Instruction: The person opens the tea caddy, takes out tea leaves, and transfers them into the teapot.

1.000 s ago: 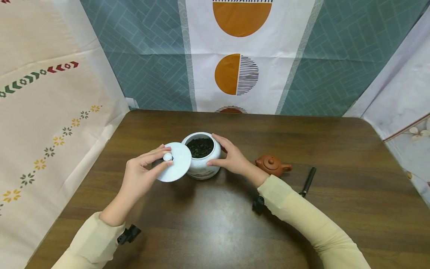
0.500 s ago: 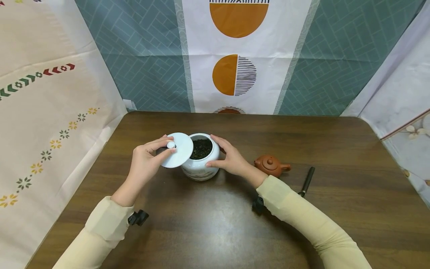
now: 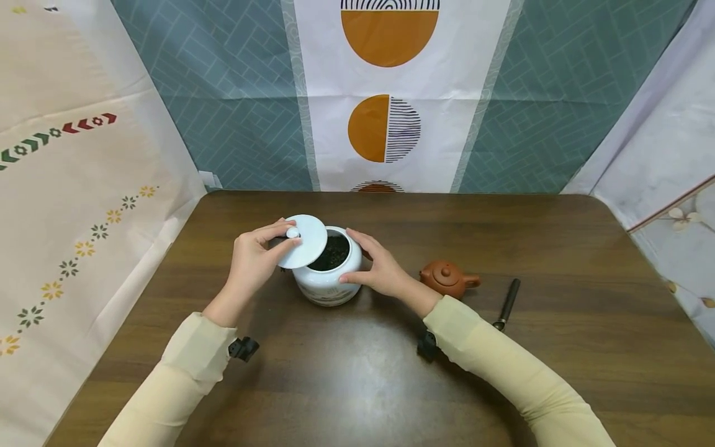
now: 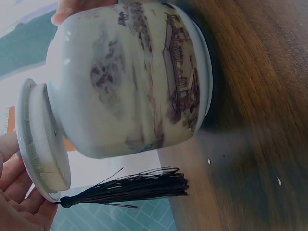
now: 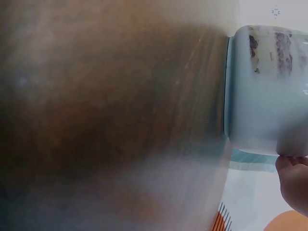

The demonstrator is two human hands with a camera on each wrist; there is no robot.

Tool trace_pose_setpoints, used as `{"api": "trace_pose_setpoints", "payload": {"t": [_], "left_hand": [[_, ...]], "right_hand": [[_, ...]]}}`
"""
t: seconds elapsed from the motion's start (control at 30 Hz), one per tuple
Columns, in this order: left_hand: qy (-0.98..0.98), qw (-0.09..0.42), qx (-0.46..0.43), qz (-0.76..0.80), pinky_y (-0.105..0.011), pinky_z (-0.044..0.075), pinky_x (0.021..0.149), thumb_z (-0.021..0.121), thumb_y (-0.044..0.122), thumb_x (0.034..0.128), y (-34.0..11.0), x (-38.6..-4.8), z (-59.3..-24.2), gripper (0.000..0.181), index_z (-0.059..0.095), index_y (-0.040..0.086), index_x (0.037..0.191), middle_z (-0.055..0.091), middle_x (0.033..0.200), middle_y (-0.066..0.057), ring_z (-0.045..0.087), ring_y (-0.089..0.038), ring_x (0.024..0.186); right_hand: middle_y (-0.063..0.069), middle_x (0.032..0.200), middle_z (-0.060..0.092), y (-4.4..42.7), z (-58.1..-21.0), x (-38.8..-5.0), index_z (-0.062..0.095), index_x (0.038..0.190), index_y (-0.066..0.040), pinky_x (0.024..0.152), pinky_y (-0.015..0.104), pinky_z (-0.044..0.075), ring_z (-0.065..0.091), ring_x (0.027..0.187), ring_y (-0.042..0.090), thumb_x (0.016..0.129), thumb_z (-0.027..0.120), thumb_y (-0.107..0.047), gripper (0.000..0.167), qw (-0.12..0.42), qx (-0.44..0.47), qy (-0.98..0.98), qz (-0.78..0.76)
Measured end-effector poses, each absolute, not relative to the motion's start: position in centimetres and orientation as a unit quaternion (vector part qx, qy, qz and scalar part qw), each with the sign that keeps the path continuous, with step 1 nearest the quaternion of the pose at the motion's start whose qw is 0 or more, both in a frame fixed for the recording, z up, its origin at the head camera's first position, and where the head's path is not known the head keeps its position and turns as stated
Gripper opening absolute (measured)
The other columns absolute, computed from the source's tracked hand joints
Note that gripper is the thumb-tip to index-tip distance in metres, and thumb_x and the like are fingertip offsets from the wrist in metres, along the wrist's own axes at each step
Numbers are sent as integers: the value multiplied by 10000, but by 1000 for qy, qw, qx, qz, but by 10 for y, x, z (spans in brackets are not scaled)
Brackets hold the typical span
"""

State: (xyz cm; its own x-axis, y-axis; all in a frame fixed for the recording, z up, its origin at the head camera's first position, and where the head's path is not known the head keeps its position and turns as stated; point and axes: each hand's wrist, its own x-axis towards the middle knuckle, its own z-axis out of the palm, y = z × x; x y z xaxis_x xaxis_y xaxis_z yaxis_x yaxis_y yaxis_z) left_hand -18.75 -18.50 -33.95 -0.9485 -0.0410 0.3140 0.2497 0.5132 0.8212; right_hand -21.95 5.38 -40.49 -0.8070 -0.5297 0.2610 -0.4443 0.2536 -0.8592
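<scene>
A white porcelain jar [image 3: 324, 287] with a painted landscape stands upright on the wooden table, dark tea leaves [image 3: 334, 253] visible through its mouth. My left hand [image 3: 251, 254] pinches the knob of the round white lid [image 3: 311, 246], which is tilted and overlaps the left part of the jar's mouth. In the left wrist view the lid's edge [image 4: 29, 144] is close to the jar's rim, and a black tassel [image 4: 130, 191] hangs from it. My right hand [image 3: 382, 270] holds the jar's right side, thumb in front and fingers toward the back of the rim.
A small brown clay teapot [image 3: 447, 279] sits right of the jar, just beyond my right wrist. Farther right lies a tool with a black handle [image 3: 509, 299], partly hidden by my sleeve. Patterned cloths hang behind and beside the table [image 3: 357, 385].
My left hand has carried the lid rightward and away from me, from the jar's left side to partly over its mouth. The right hand keeps its hold on the jar.
</scene>
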Motion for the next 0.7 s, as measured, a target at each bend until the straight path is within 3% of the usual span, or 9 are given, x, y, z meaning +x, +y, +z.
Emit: {"api": "trace_pose_setpoints", "payload": {"t": [0.7], "left_hand": [[-857, 133, -78, -492, -303, 473, 982, 766, 86, 793, -167, -198, -343, 245, 734, -11, 1015, 691, 1121, -114, 573, -198, 1198]], "right_hand": [[186, 1513, 314, 54, -406, -217, 266, 1485, -6, 1106, 393, 360, 356, 1373, 286, 753, 806, -115, 916, 48, -294, 795, -529]]}}
